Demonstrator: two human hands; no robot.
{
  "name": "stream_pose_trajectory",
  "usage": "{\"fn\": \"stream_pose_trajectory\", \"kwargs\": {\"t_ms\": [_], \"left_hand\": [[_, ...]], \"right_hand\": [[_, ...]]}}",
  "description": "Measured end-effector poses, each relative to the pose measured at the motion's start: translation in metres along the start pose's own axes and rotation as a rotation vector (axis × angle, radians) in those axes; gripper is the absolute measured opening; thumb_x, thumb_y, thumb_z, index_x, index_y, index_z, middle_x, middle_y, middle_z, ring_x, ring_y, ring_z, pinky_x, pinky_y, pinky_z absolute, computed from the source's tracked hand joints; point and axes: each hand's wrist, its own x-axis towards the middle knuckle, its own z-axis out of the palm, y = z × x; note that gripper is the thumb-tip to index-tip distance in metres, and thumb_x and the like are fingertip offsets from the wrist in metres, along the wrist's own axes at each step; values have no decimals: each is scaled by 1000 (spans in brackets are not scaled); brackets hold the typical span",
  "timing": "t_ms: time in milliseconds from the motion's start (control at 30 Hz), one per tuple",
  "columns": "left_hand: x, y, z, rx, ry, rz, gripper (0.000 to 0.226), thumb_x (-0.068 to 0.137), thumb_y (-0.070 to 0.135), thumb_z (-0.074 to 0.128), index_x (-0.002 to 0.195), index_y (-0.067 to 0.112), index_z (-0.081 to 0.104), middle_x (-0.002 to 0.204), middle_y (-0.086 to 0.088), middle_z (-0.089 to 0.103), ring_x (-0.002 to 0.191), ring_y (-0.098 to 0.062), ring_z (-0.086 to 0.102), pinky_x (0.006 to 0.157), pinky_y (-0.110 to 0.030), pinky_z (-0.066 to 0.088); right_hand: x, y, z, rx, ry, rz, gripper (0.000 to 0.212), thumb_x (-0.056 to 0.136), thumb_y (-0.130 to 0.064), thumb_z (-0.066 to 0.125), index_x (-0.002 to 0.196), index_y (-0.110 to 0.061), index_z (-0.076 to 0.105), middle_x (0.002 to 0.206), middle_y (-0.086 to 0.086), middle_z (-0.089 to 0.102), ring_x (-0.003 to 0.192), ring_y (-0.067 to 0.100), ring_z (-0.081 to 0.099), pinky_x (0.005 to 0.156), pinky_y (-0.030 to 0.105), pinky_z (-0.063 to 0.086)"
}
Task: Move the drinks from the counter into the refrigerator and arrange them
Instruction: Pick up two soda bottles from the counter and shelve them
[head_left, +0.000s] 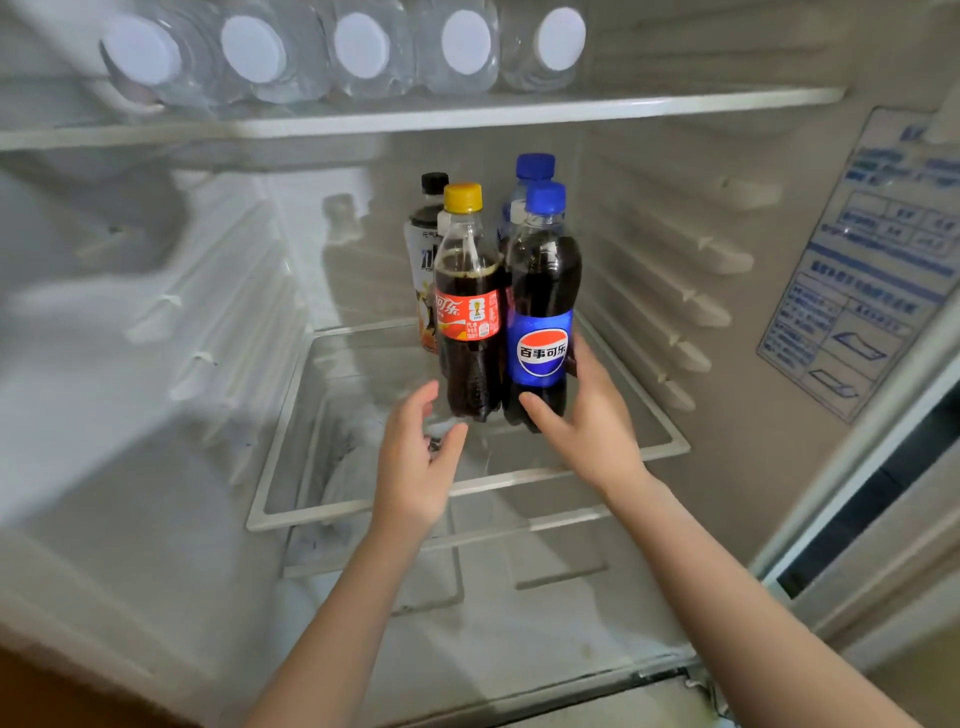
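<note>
In the open white refrigerator (156, 364), 4 drinks are grouped on the right half of a glass shelf with a white frame (322, 514). At the front, a clear plastic cola bottle with a yellow cap and a red label (467, 312) is set upright on the glass. Just beside it at 3 o'clock, a dark-filled plastic bottle with a blue cap and a blue label (543, 312) is held upright. Whether its base rests on the shelf cannot be told.

This blue-labelled bottle is gripped low down by the right hand (597, 426), with the thumb laid across the front and the fingers wrapped behind. The left hand (415, 467) is held at 7 o'clock of the cola bottle's base, its fingers apart and loosely bent, with nothing clasped. Contact with the bottle cannot be made out.

Behind the cola bottle, at 11 o'clock, a white-labelled bottle with a black cap (423, 244) is seen. At 12 o'clock of the blue-labelled bottle, a second blue-capped bottle (535, 169) is partly hidden.

At 12 o'clock of the view, 5 clear water bottles with white caps (363, 47) are laid on the upper shelf (467, 111). At 3 o'clock, a blue-printed sticker (857, 260) is fixed to the wall.
</note>
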Motion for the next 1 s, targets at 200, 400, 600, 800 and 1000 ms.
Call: {"fn": "stream_pose_trajectory", "kwargs": {"t_ms": [200, 400, 600, 800, 1000], "left_hand": [[-50, 15, -24, -36, -30, 173, 31, 88, 9, 61, 109, 30, 54, 112, 6, 55, 106, -1, 53, 87, -33, 51], [-121, 12, -20, -55, -325, 241, 25, 90, 19, 54, 113, 28, 54, 115, 27, 52, 109, 3, 51, 91, -17, 43], [-215, -39, 14, -132, -768, -156, 22, 95, 15, 55, 99, 37, 56, 101, 18, 62, 93, 11, 56, 76, -2, 41], [-315, -112, 37, 281, -1482, -514, 26, 96, 22, 54, 120, 12, 57, 114, -2, 59, 99, -12, 53, 86, -21, 40], [-386, -157, 11, 699, -1830, -497, 19, 96, 27, 47, 80, 17, 53, 99, -18, 61, 95, -35, 60, 86, -36, 46]], "right_hand": [[-61, -12, -19, -23, 153, 124, 50, 87, -15, 63, 134, -10, 46, 127, 0, 55, 111, 13, 58, 91, 30, 47], [-187, -10, -51, -58, 133, 273, 27, 92, -12, 58, 113, -28, 58, 97, -18, 67, 91, 0, 64, 82, 16, 50], [-354, 29, -52, -167, 97, 821, 23, 90, -12, 57, 104, -30, 60, 82, -9, 69, 85, 10, 66, 78, 28, 52], [-528, 30, -43, -303, -82, 1434, 28, 92, -20, 50, 119, -24, 59, 91, -3, 67, 87, 18, 62, 75, 26, 46], [-671, -26, -16, -123, -9, 1916, 35, 93, -22, 48, 127, -15, 54, 115, 5, 65, 107, 24, 60, 89, 30, 46]]}}
